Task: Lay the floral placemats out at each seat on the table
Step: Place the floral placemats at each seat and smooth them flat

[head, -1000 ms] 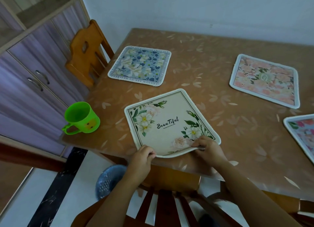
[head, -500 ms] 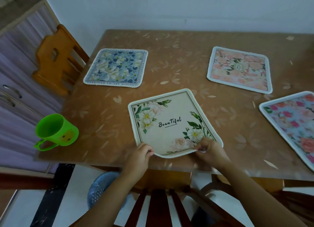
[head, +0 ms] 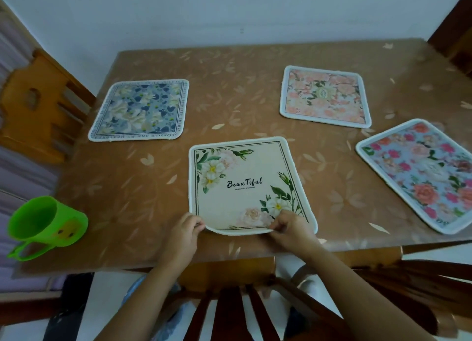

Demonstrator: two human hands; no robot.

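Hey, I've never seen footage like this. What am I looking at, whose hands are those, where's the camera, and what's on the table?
No machine here: these are a person's two bare hands. The single picture comes from a wide-angle camera worn on their head, looking forward and down. On the brown table lie four floral mats: a blue placemat far left, a peach placemat far right, a rose-patterned placemat at the right edge, and a cream placemat printed "Beautiful" nearest the person. The left hand and right hand each pinch the cream placemat's near edge, which curls up a little. A green cup sits at the near left corner.
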